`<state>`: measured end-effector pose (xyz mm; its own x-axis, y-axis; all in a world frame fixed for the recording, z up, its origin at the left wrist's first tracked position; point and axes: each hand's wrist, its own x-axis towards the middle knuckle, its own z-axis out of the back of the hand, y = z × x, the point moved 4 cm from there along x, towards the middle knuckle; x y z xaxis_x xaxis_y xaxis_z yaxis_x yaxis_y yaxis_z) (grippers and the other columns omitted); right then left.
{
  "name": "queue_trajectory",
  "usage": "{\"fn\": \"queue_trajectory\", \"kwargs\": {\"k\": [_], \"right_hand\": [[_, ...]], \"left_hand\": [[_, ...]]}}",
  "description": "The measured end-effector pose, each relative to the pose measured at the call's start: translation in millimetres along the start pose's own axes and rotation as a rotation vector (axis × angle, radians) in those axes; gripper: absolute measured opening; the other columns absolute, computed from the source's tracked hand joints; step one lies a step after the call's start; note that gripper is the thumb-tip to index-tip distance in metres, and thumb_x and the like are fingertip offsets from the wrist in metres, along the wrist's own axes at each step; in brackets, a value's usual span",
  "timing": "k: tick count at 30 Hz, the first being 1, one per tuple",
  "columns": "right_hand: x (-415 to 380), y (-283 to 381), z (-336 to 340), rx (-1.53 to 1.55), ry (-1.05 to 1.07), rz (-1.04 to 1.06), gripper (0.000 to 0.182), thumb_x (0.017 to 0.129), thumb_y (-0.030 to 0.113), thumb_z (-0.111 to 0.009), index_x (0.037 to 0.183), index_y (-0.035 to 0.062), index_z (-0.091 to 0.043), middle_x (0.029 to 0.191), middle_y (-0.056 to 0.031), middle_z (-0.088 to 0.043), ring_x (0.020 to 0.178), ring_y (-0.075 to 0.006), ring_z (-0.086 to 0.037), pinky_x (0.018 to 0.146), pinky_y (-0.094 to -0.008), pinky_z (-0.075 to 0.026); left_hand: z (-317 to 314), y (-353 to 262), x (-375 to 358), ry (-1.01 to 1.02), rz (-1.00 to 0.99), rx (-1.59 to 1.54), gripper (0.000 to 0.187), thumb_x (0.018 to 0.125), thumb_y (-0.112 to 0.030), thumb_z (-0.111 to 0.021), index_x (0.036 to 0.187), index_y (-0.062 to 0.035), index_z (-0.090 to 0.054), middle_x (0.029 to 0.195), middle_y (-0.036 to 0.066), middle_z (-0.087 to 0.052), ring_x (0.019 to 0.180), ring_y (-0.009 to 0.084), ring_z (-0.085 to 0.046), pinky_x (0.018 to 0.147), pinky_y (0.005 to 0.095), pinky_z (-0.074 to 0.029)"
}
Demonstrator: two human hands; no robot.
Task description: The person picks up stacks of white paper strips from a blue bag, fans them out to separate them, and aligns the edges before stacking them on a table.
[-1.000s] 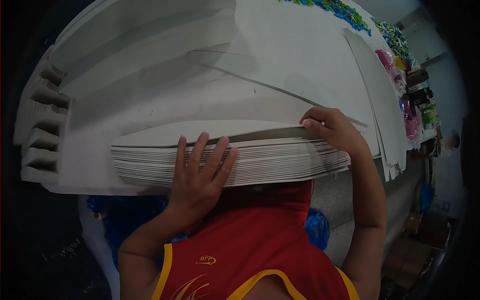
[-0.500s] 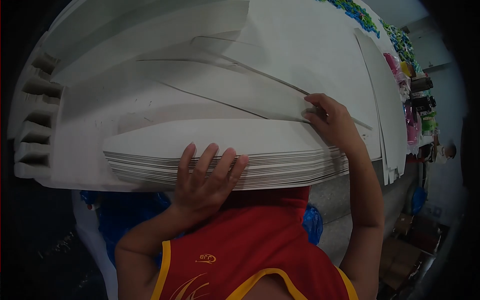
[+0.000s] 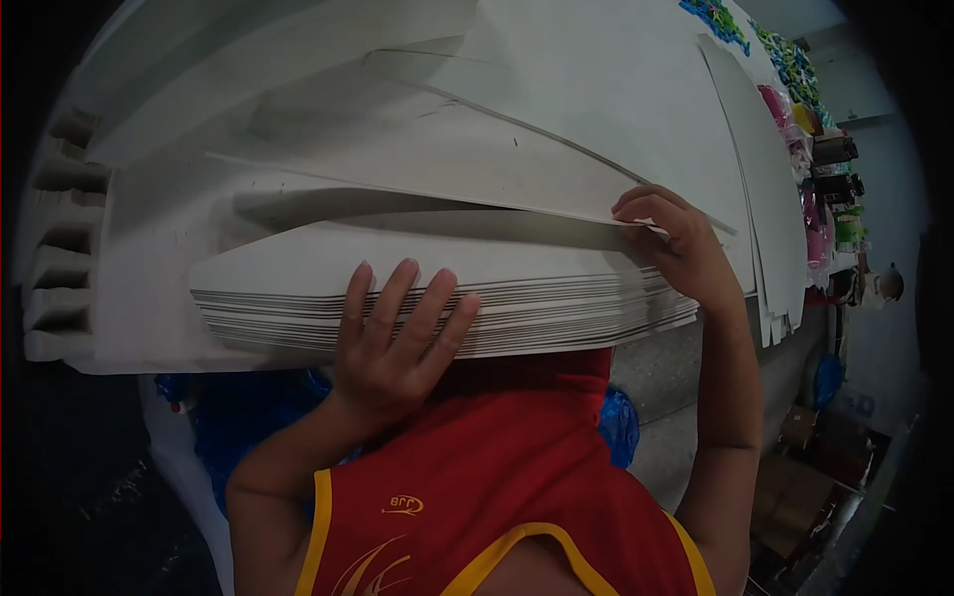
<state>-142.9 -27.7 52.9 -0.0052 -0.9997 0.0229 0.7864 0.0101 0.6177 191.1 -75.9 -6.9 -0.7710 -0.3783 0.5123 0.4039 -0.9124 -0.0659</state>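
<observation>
A thick stack of white sheets, its layered edges fanned toward me, lies at the near edge of the table. My left hand rests on those edges with fingers apart and holds nothing. Above the right end of the stack, my right hand pinches the edge of a single white sheet between thumb and fingers. That sheet stretches left, and a dark gap shows between it and the top of the stack. More loose white sheets lie behind it.
Wavy stacked white pieces line the table's left end. More sheets overhang the right end. Small blue and green pieces lie at the back right. Blue plastic is beneath the table. Cardboard boxes stand lower right.
My right hand has shifted slightly right and toward me, bringing a sheet's edge nearer the stack. My left hand stays spread on the stack. The view has shifted a little.
</observation>
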Motion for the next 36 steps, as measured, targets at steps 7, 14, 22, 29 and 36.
{"fn": "queue_trajectory", "kwargs": {"k": [7, 14, 22, 29, 36], "right_hand": [[-16.5, -3.5, -9.6, 0.134, 0.058, -0.031, 0.028, 0.089, -0.002, -0.072, 0.116, 0.0053, -0.068, 0.131, -0.0092, -0.07, 0.111, -0.0275, -0.073, 0.09, -0.0372, -0.06], [-26.6, 8.4, -9.2, -0.055, 0.088, 0.07, 0.053, 0.084, 0.032, -0.088, 0.125, 0.0083, -0.064, 0.143, -0.0087, -0.064, 0.127, -0.0322, -0.064, 0.098, -0.0409, -0.057], [-40.9, 2.4, -7.5, -0.032, 0.095, -0.107, 0.073, 0.075, 0.042, -0.093, 0.133, 0.0097, -0.062, 0.148, -0.0085, -0.06, 0.136, -0.0355, -0.055, 0.11, -0.0459, -0.049], [-54.6, 5.5, -16.6, -0.219, 0.04, -0.027, 0.108, 0.059, 0.052, -0.098, 0.15, 0.0137, -0.053, 0.156, -0.0115, -0.053, 0.143, -0.0421, -0.047, 0.12, -0.0543, -0.041], [-58.5, 10.9, -23.6, -0.28, -0.003, 0.021, 0.116, 0.057, 0.051, -0.099, 0.155, 0.0153, -0.049, 0.156, -0.0133, -0.052, 0.145, -0.0401, -0.048, 0.124, -0.056, -0.036]], "left_hand": [[-0.6, 1.4, -0.2, -0.012, -0.006, -0.019, 0.036, 0.102, -0.023, -0.067, 0.137, -0.0222, -0.072, 0.146, 0.008, -0.066, 0.145, 0.0359, -0.053, 0.124, 0.0645, -0.034], [2.6, 2.7, 2.8, 0.005, -0.015, -0.026, 0.035, 0.1, -0.021, -0.068, 0.135, -0.0214, -0.074, 0.148, 0.009, -0.065, 0.146, 0.0378, -0.052, 0.124, 0.0655, -0.034], [8.2, 6.9, 9.4, 0.006, -0.038, -0.05, 0.034, 0.098, -0.015, -0.07, 0.132, -0.0169, -0.075, 0.146, 0.014, -0.067, 0.142, 0.0415, -0.056, 0.121, 0.0667, -0.036], [8.9, 3.6, 22.8, 0.103, -0.016, 0.016, 0.044, 0.095, -0.017, -0.074, 0.139, -0.0167, -0.071, 0.146, 0.015, -0.066, 0.139, 0.041, -0.058, 0.119, 0.064, -0.039], [5.2, 4.4, 23.5, 0.181, 0.004, -0.005, 0.073, 0.09, -0.027, -0.081, 0.157, -0.0229, -0.051, 0.159, 0.016, -0.052, 0.145, 0.043, -0.049, 0.122, 0.0635, -0.035]]}}
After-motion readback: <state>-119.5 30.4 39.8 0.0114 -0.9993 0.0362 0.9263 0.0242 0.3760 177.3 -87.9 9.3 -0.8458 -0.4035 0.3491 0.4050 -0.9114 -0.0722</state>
